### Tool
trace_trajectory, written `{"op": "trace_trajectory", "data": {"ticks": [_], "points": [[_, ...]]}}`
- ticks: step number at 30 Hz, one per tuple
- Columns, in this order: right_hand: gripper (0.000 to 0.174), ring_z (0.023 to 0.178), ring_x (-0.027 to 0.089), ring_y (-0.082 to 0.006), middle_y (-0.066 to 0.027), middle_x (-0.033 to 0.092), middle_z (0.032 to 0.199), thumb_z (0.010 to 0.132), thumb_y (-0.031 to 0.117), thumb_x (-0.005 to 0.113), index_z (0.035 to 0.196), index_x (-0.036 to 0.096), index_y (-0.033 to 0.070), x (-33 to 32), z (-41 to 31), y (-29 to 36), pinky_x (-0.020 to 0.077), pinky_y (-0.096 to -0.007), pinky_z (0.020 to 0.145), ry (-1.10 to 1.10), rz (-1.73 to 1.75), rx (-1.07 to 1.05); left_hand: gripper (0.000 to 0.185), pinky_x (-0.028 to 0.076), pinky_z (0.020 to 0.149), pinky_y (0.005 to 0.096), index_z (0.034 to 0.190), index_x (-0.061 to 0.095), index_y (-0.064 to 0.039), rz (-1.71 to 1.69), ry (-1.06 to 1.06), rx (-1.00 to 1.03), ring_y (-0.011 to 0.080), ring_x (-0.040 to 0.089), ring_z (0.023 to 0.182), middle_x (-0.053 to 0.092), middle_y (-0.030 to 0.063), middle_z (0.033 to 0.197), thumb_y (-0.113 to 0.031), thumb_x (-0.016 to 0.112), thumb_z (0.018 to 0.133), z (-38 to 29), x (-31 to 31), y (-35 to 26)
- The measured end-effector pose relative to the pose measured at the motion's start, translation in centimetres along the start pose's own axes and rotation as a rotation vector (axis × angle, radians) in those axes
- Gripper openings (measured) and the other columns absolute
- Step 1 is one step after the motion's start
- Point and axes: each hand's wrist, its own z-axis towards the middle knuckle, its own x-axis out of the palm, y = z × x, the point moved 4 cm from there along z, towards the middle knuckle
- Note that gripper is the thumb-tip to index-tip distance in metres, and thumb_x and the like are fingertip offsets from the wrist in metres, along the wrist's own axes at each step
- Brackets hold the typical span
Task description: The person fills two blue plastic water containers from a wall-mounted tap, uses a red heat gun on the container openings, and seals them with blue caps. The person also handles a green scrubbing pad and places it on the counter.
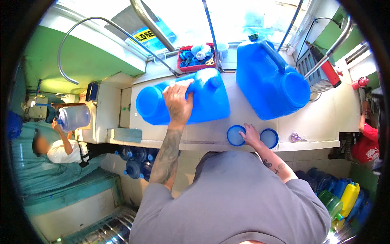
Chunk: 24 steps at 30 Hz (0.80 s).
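A blue plastic water jug (210, 103) lies on its side on the white tiled counter (204, 134), its round end facing left. My left hand (179, 99) is closed around the handle on its upper side. My right hand (252, 135) is low over the counter, with the thumb over the rim of a round blue lid (231, 143); whether it grips the lid is unclear. Just right of that hand rests a second round blue lid (269, 146). Another blue jug (259, 82) with a dark cap lies tilted at the back right, its round end towards me.
A red basket (180, 67) of blue caps and yellow scissors stands by the window. Purple-handled scissors (295, 138) lie near the front edge. Curved metal pipes (100, 19) overhang the counter. At left a person (65, 149) holds a clear bottle (76, 116); another person (367, 140) is at right.
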Motion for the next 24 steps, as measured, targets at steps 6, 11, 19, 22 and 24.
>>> {"op": "trace_trajectory", "data": {"ticks": [6, 11, 19, 22, 24], "points": [[0.068, 0.133, 0.044, -0.0443, -0.0288, 0.043, 0.144, 0.096, 0.033, 0.063, 0.147, 0.034, -0.002, -7.0, -1.3, 8.8, 0.0374, -0.0471, 0.109, -0.274, 0.307, -0.102, 0.034, 0.05, 0.087, 0.0333, 0.124, 0.062, -0.005, -0.525, -0.295, -0.367, 0.0188, 0.064, 0.101, 0.068, 0.0048, 0.108, -0.016, 0.066, 0.092, -5.8, -6.8, 16.8], [0.074, 0.142, 0.034, -0.0433, -0.0277, 0.03, 0.156, 0.093, 0.019, 0.067, 0.152, 0.027, 0.0, -13.9, -2.2, 21.7, 0.0299, -0.0482, 0.115, -0.518, 0.312, -0.297, 0.035, 0.052, 0.084, 0.0318, 0.125, 0.06, -0.004, -0.52, -0.022, -0.66, 0.0178, 0.065, 0.097, 0.068, 0.0055, 0.107, -0.024, 0.063, 0.097, -12.1, 1.7, 29.3], [0.081, 0.145, 0.028, -0.0439, -0.0257, 0.026, 0.157, 0.088, 0.017, 0.072, 0.154, 0.027, 0.005, -18.0, -2.6, 29.3, 0.0257, -0.054, 0.116, -0.623, 0.006, -0.344, 0.037, 0.052, 0.085, 0.0323, 0.126, 0.06, -0.003, -1.357, 0.305, -1.258, 0.0177, 0.065, 0.095, 0.068, 0.0061, 0.107, -0.028, 0.062, 0.098, -20.4, 21.1, 27.6], [0.082, 0.146, 0.026, -0.0439, -0.025, 0.025, 0.158, 0.087, 0.017, 0.072, 0.155, 0.027, 0.005, -17.5, -3.0, 30.1, 0.0252, -0.055, 0.116, -0.628, -0.031, -0.328, 0.037, 0.052, 0.085, 0.0325, 0.126, 0.06, -0.003, -1.491, 0.299, -1.334, 0.0177, 0.065, 0.095, 0.068, 0.0063, 0.107, -0.029, 0.061, 0.099, -21.1, 23.2, 26.3], [0.083, 0.146, 0.026, -0.0442, -0.0247, 0.025, 0.158, 0.087, 0.016, 0.072, 0.155, 0.026, 0.005, -17.4, -3.2, 30.9, 0.0245, -0.0557, 0.116, -0.663, -0.04, -0.352, 0.038, 0.052, 0.086, 0.0326, 0.126, 0.06, -0.003, -1.536, 0.277, -1.351, 0.0177, 0.065, 0.094, 0.068, 0.0065, 0.107, -0.03, 0.06, 0.099, -21.2, 23.6, 26.2]]}}
